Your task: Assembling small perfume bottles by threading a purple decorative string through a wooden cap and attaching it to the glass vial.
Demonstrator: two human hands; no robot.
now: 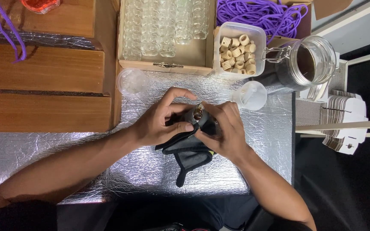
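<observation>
Both hands meet over the silver foil mat (150,167) at the centre. My left hand (159,122) and my right hand (223,130) together pinch a small glass bottle (198,112) wrapped in a black cloth (189,152). The cloth hangs down from between the palms toward me. Only the bottle's neck shows between the fingertips; the rest is hidden by cloth and fingers.
A wooden box of small glass bottles (163,30) stands at the back. Beside it sit a plastic tub of corks (238,49), purple cord (258,15), a large glass jar (309,62) and two clear funnels (132,81) (251,95). Card tags (345,124) lie right.
</observation>
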